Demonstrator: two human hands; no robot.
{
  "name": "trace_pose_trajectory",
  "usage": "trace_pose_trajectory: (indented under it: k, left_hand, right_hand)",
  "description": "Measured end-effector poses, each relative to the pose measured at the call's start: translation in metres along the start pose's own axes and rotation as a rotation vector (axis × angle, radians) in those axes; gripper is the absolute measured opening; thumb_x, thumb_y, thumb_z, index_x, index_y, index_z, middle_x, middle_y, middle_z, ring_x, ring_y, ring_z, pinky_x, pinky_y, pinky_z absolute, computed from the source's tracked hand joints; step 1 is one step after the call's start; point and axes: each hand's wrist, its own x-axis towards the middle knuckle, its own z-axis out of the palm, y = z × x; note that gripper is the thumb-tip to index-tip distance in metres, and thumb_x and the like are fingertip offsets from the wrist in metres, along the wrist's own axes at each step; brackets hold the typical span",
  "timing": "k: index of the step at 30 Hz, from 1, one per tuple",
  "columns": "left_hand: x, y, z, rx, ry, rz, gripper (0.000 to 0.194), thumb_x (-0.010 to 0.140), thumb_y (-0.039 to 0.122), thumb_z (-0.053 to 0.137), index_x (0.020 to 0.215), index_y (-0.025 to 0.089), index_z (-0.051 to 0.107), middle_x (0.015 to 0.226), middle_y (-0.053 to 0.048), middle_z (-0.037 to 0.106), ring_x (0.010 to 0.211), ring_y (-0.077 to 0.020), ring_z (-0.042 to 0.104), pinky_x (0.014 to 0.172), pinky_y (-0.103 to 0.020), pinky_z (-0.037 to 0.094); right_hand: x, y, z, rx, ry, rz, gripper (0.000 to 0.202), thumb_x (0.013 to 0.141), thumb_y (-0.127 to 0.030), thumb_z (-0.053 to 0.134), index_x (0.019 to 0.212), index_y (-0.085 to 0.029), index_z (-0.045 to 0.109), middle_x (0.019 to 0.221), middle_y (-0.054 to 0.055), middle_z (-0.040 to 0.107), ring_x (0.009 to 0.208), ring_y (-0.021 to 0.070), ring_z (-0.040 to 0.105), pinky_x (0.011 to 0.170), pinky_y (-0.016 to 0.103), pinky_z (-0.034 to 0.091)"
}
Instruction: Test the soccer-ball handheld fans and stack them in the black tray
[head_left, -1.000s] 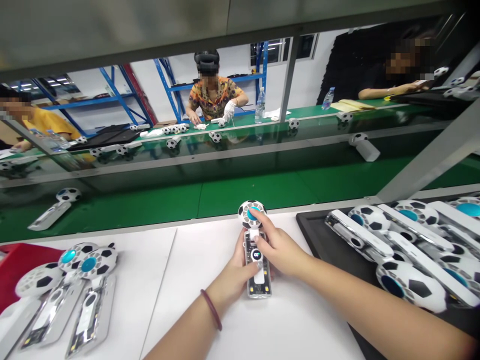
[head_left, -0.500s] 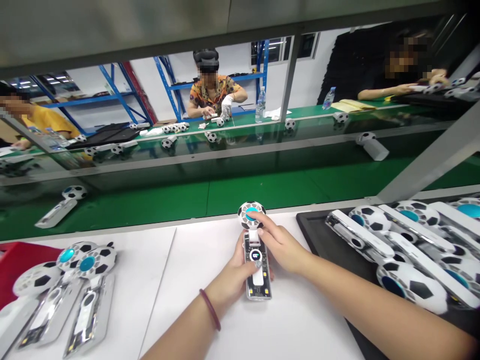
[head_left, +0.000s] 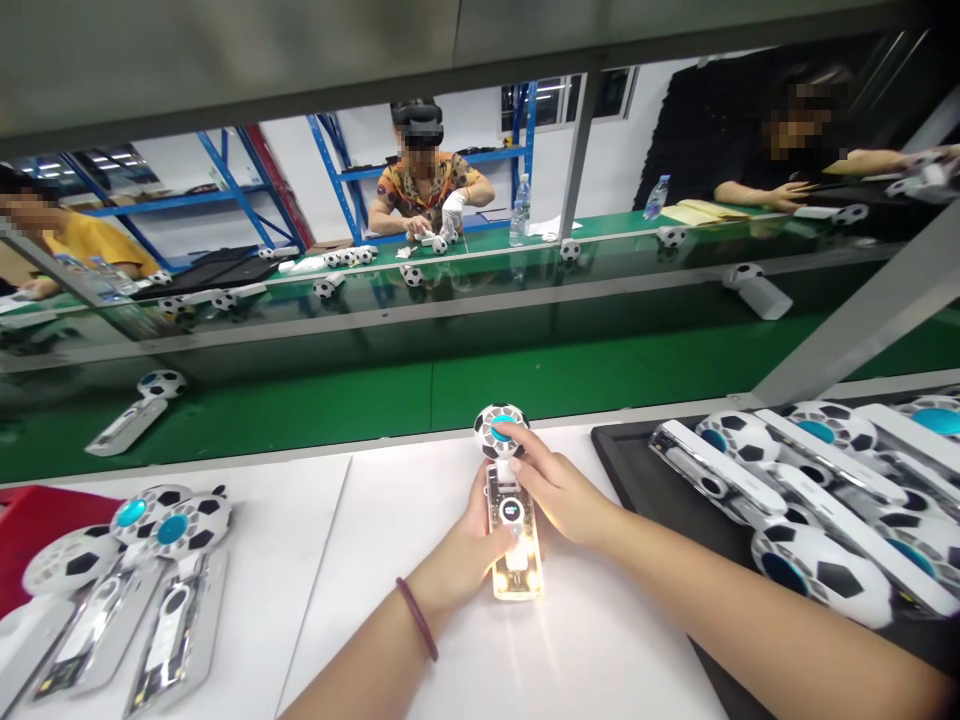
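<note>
A handheld fan [head_left: 511, 511] with a football-patterned head and a clear handle is held upright over the white table. The blue centre of its head faces me. The round display reads about 100, and the lower handle glows warm yellow. My left hand [head_left: 471, 545] is closed around the handle, its thumb on the front below the display. With the index finger of my right hand [head_left: 570, 495] I touch the blue centre, while the other fingers close in at the neck and the handle's right edge. Some fingertips are hidden behind the fan.
Several similar fans [head_left: 176, 620] lie at left beside a red bin [head_left: 30, 520]. At right a black tray [head_left: 637, 465] holds more fans. Beyond the table edge a green conveyor [head_left: 360, 395] carries spaced-out fans under a metal frame [head_left: 862, 290]. Co-workers [head_left: 424, 190] sit across it.
Lights inside the fan's lower handle have come on. Both hands keep nearly the same hold. The near-left fan on the conveyor and the far-right one have shifted right.
</note>
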Motion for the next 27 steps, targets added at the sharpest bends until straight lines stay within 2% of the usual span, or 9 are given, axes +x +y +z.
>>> trace_pose_trajectory:
  k: [15,18,22,27]
  left_hand:
    - [-0.0011,0.0019,0.0008,0.0,0.018,-0.008,0.069,0.074,0.034,0.066,0.127,0.028,0.023,0.09,-0.003,0.051,0.07,-0.0157,0.056,0.064,-0.032,0.045]
    - [-0.0004,0.0001,0.0001,-0.012,0.015,0.011,0.076,0.073,0.037,0.067,0.131,0.028,0.018,0.09,-0.004,0.052,0.069,-0.0173,0.058,0.064,-0.033,0.046]
    - [-0.0002,-0.0039,-0.0033,-0.028,0.025,-0.007,0.078,0.073,0.035,0.067,0.132,0.03,0.017,0.096,-0.006,0.054,0.077,-0.0197,0.059,0.072,-0.039,0.047]
    - [0.0007,-0.0076,-0.0076,-0.008,-0.009,0.008,0.084,0.076,0.035,0.064,0.136,0.028,0.006,0.084,-0.004,0.058,0.076,-0.0216,0.061,0.075,-0.043,0.046]
  right_hand:
    - [0.0009,-0.0017,0.0011,0.04,-0.02,0.004,0.041,0.089,-0.032,0.039,0.13,-0.035,0.035,0.082,-0.001,0.061,0.074,0.0161,0.059,0.069,0.03,0.047]
    - [-0.0003,-0.0037,0.0011,0.05,-0.044,0.043,0.045,0.089,-0.034,0.039,0.133,-0.034,0.03,0.08,0.0,0.06,0.067,0.016,0.059,0.062,0.029,0.048]
    - [-0.0014,-0.0045,0.0012,0.023,-0.02,0.031,0.043,0.089,-0.032,0.039,0.132,-0.033,0.033,0.078,0.0,0.059,0.07,0.0164,0.059,0.066,0.03,0.049]
    - [-0.0007,-0.0055,0.0008,0.054,-0.051,0.067,0.048,0.088,-0.031,0.04,0.134,-0.034,0.028,0.076,0.0,0.058,0.058,0.0139,0.058,0.053,0.025,0.049]
